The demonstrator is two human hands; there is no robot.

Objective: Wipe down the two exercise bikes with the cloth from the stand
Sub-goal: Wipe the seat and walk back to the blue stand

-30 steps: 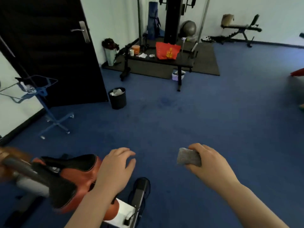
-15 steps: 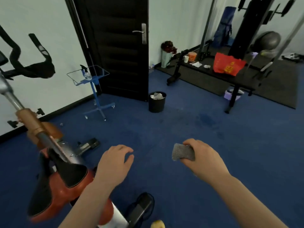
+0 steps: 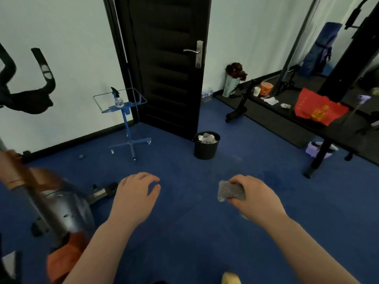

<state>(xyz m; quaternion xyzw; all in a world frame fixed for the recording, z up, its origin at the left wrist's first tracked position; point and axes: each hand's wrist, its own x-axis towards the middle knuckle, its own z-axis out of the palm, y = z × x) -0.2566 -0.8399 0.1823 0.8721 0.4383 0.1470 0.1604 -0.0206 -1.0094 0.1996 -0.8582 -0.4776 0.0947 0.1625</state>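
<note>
View has swung left since 0.5 s ago: blue stand (image 3: pixel 125 111) and door (image 3: pixel 164 64) now sit centre frame, orange bike (image 3: pixel 57 206) has slid to the lower-left edge. Right hand (image 3: pixel 256 199) is closed around the grey cloth (image 3: pixel 230 191), folded small so a flat face pokes out for wiping. Left hand (image 3: pixel 135 193) hangs empty, fingers loosely curled, just beside the bike frame, probably free to steady it. Stand holds only a spray bottle (image 3: pixel 118 98), consistent with the cloth coming from there. Black handlebars (image 3: pixel 24 89) at far left may be bike 2; too cropped to tell. Both hands are over bare floor (image 3: pixel 194 232), so no wiping contact now.
</note>
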